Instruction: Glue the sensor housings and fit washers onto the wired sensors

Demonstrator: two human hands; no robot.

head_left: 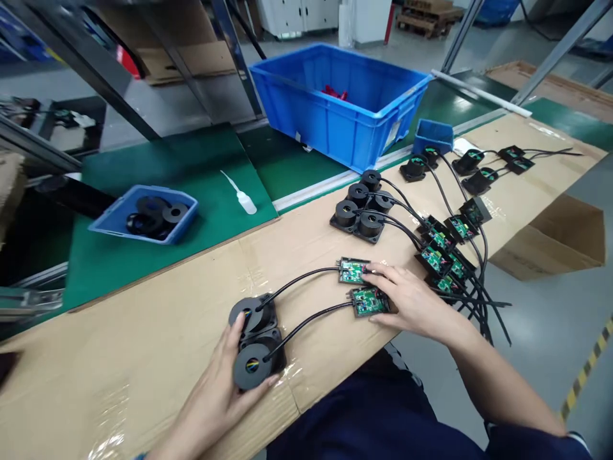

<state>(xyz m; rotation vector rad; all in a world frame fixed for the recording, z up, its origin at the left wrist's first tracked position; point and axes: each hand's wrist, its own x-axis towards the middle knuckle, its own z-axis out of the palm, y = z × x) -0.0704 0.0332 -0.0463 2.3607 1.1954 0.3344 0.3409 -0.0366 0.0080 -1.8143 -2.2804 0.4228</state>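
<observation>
Two black round coil units lie side by side near the front edge of the cardboard-covered bench. My left hand cups them from the near side, thumb under the nearer one. Black cables run from each to two small green circuit boards in black trays. My right hand rests flat beside those boards, its fingertips touching both of them.
More coil units with cabled boards lie further right along the bench. A large blue bin stands behind on the green mat. A small blue tray of black rings and a white squeeze bottle lie left of it.
</observation>
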